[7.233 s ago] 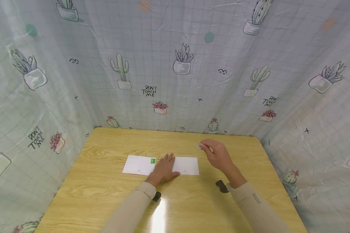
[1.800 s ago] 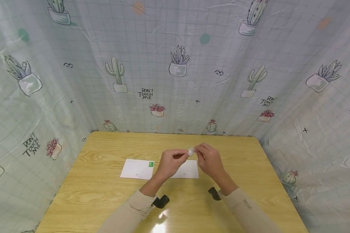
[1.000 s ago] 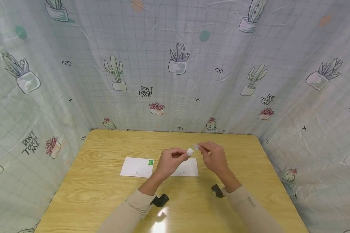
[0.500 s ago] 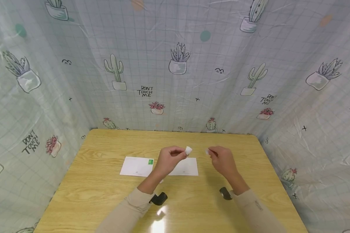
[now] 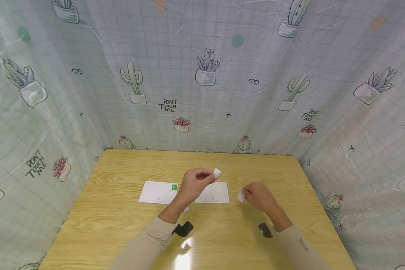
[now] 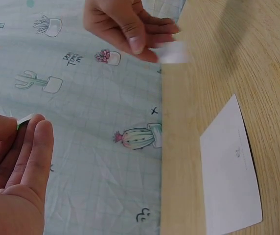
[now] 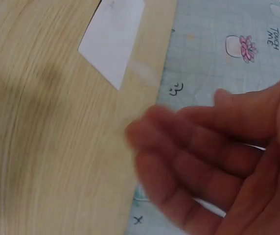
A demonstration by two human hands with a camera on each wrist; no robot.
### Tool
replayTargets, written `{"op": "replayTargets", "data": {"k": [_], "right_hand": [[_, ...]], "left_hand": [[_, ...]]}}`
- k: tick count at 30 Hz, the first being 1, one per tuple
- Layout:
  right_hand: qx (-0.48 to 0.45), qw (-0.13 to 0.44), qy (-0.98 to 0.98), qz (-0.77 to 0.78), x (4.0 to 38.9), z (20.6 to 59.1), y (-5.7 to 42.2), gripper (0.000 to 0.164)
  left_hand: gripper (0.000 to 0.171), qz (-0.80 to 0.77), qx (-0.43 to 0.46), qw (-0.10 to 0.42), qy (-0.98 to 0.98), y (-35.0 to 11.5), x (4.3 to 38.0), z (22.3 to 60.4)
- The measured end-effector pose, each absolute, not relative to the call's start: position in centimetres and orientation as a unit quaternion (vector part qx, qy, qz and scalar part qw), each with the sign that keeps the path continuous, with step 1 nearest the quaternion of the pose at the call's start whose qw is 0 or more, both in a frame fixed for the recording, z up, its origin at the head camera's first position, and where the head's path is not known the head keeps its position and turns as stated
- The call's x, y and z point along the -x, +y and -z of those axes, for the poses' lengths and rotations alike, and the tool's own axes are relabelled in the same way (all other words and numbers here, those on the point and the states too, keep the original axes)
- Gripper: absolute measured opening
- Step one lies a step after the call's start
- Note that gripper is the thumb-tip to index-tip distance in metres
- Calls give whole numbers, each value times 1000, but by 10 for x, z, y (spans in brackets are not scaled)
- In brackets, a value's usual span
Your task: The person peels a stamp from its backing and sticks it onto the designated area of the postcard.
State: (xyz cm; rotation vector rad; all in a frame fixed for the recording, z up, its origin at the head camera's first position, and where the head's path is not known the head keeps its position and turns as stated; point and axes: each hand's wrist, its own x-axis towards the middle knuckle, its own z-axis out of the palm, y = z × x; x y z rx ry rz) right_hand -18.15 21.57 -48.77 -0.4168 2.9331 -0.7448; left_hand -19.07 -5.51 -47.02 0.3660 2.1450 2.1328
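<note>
My left hand pinches a small stamp between thumb and fingertips, its white back facing up. A thin green edge shows on the stamp in the left wrist view. Over the table to the right, my right hand has a small white piece of paper at its fingertips; this looks blurred in both wrist views. Beneath and beyond the left hand lies a plain white envelope with faint print. To its left is a second white envelope, with a green stamp at its upper right corner.
A small white scrap lies on the wooden table beside the left wrist. Black wrist cameras sit under both forearms. A cactus-print curtain hangs behind the table and on both sides.
The left hand has lifted off the right envelope and taken hold of the stamp. The right hand has pulled the small paper away from it, then moved right and toward the body.
</note>
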Motion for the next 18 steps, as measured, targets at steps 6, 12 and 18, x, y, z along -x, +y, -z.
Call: {"op": "replayTargets", "data": {"k": [6, 12, 18], "right_hand": [[158, 2, 967, 201, 180, 480, 209, 28], [248, -183, 908, 284, 182, 469, 188, 23], [331, -325, 833, 301, 185, 468, 165, 29]], "left_hand": [[18, -702, -123, 49, 700, -54, 191, 470], [19, -720, -121, 68, 680, -52, 189, 464], [21, -738, -123, 86, 658, -53, 189, 461]]}}
